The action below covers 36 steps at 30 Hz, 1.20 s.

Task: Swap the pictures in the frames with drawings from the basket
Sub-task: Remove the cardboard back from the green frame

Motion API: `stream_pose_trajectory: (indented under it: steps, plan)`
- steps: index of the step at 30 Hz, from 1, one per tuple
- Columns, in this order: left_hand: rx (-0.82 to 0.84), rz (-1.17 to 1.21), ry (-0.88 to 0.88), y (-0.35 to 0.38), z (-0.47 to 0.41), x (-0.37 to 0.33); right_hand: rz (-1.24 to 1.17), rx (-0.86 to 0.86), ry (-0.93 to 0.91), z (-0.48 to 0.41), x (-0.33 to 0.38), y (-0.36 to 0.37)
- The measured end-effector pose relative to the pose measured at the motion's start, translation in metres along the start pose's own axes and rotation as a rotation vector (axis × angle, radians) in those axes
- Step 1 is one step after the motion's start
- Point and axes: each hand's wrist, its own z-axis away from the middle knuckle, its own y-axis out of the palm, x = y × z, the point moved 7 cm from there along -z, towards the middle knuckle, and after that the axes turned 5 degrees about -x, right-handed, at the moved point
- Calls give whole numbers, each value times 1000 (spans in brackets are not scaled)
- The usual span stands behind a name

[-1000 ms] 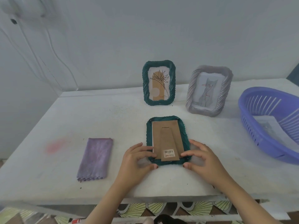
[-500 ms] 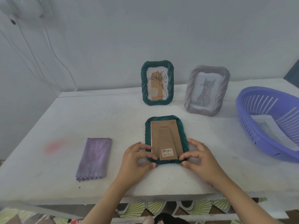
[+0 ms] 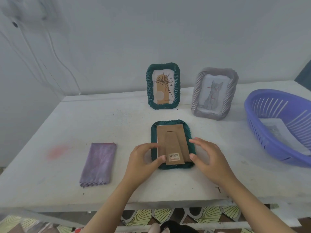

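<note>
While the face-down green frame (image 3: 187,133) is lying toward the near edge of the table (image 3: 126,125), its cardboard back (image 3: 171,140) is facing up, barcode sticker at the near end. The left hand (image 3: 143,163) is gripping the frame's left rim, fingers curling, thumb pressing the backing's near-left corner. The right hand (image 3: 209,159) is resting loose and spread, thumb tip touching the right rim. Beyond, a standing green frame (image 3: 163,85) with a plant print and a grey frame (image 3: 214,93) with a cat picture are sitting upright, apart. A purple basket (image 3: 259,132) is sitting far right, holding a drawing (image 3: 276,130). A folded purple cloth (image 3: 99,163) is lying left, well apart.
</note>
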Motion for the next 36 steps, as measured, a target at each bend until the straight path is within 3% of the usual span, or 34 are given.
stream_pose_trajectory:
  steps: [4, 11, 25, 32, 36]
  plan:
    - [74, -157, -43, 15, -10, 3, 68, 16, 53, -11, -2, 13]
    - [137, -117, -83, 23, -7, 7, -11, -67, 116, -14, 1, 18]
    - [-22, -201, 148, 18, -4, -2, -303, -102, 110, -15, 4, 14]
    - [-34, -121, 140, 14, -8, -8, -406, -89, 118, -19, -5, 17]
    - [-6, -124, 126, 14, -11, -9, -318, -101, 84, -18, -3, 16]
